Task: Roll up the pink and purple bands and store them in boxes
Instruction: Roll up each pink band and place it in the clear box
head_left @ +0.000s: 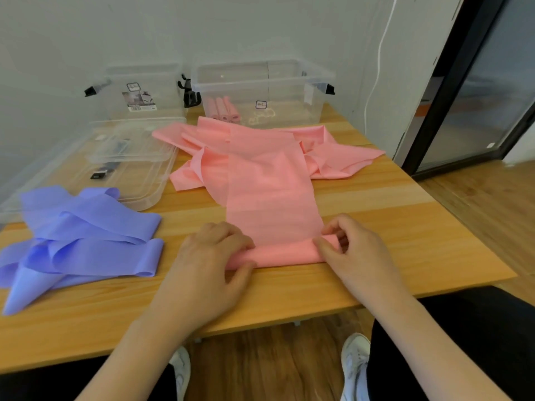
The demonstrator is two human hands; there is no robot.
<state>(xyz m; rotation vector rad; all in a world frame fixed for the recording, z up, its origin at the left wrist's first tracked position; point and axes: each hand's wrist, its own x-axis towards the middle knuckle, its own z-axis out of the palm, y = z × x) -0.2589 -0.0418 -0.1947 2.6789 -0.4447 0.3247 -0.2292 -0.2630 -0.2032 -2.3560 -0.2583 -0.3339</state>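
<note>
In the head view, a person is sitting at a wooden table (390, 215) with both hands working on a pink band (272, 198). The band is lying flat down the middle of the table, its near end turned over into a short roll (285, 253) close to the table's front edge. The left hand (208, 267) is gripping the roll's left end, fingers curled over the top and thumb tucked under the front. The right hand (353, 253) is pinching the roll's right end, thumb lying along the front and fingers bent over the back.

The far part of the band is running away from the hands into a crumpled heap of pink bands (327, 151) near the back of the table. Behind that heap a clear plastic box (263, 91) is standing open, with several rolled pink bands (224, 110) lying inside at its left. A second clear box (144, 91) is standing to its left, and two clear lids (139, 157) are lying stacked in front of it.

On the left of the table, loose purple bands (84, 241) are lying in a tangle, well apart from the hands.

Below the table edge, white shoes (354, 363) are resting on a wooden floor (260, 369).
</note>
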